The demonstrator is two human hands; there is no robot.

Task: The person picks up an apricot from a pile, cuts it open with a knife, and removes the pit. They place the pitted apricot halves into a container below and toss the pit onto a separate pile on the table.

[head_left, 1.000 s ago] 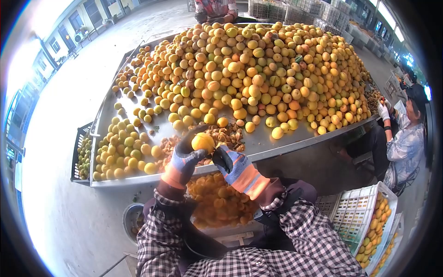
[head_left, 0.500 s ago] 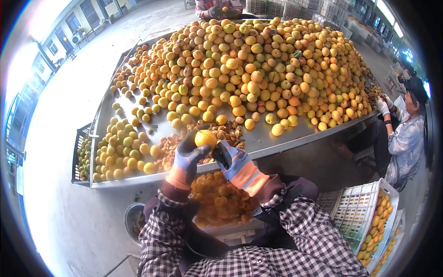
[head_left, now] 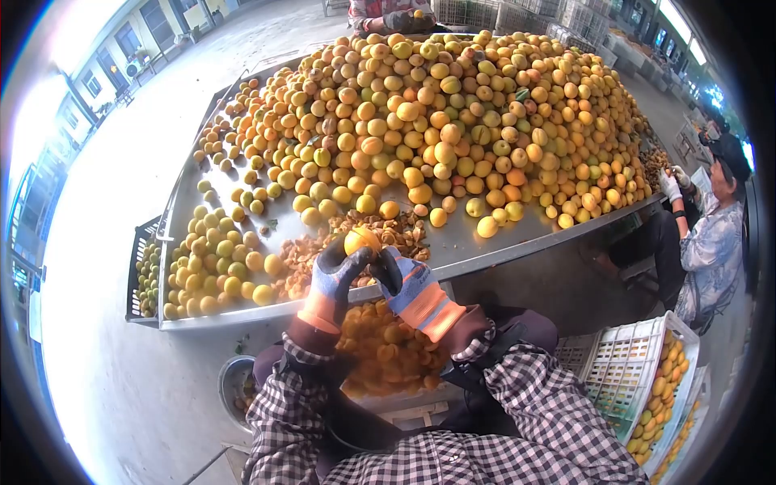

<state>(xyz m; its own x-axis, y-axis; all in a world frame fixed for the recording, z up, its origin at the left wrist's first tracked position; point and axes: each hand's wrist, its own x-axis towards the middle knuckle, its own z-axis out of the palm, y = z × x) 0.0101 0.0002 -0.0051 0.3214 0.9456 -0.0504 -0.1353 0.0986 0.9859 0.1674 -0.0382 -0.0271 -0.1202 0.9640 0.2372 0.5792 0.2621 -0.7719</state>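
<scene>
Fruit (head_left: pixel 361 240): one, clasped by left hand (head_left: pixel 335 279) and right hand (head_left: pixel 408 287), fingers curled tight around it. Heap (head_left: pixel 453 105) laid on counter (head_left: pixel 453 244) beyond hands; halves (head_left: pixel 388 347) kept beneath.

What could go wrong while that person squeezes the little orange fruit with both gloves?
1. The fruit is pinched between the left hand and right hand above the table edge. If the grip slips, it might miss the cut halves below and hit the floor.
2. The big pile slopes toward that edge, and a loose fruit lies near it. A bump could perhaps send some rolling off.
</scene>
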